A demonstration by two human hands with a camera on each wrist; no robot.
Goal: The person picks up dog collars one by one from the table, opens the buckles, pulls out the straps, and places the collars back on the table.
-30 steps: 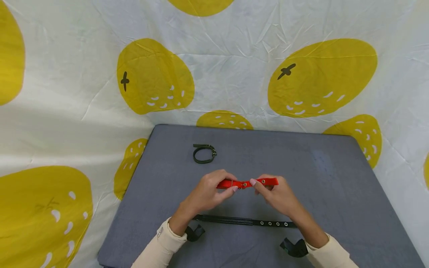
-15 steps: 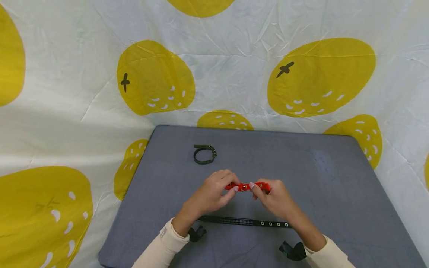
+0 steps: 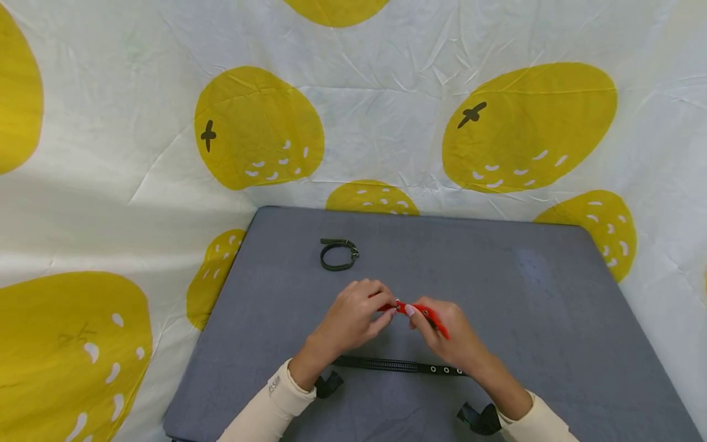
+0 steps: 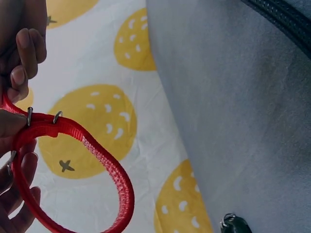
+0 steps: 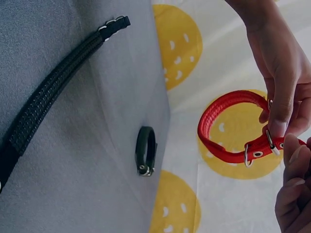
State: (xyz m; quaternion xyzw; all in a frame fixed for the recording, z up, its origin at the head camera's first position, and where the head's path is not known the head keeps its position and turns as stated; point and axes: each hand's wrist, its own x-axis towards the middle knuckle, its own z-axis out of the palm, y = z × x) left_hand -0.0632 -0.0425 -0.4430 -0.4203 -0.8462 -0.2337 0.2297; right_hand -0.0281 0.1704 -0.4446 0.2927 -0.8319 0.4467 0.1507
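The head view looks forward and down from above, farthest off, table (image 3: 475, 270) low in frame, cloth (image 3: 381, 129) across the top. Both wrist views look from close by, turned sideways: table at right in the left one, at left in the right. They share the collar (image 4: 127, 189), lower left and right of centre respectively.

Worktop (image 3: 497, 270), front to back: strap (image 3: 381, 363), held collar (image 5: 228, 155), far collar (image 3: 338, 267).
The strap lies crosswise in front; above the worktop, the held collar sits between the left grip (image 3: 353, 316) and right grip (image 3: 457, 331); the far collar lies beyond it, leftward, toward the back; cloth (image 3: 375, 135) hangs behind and at both sides.
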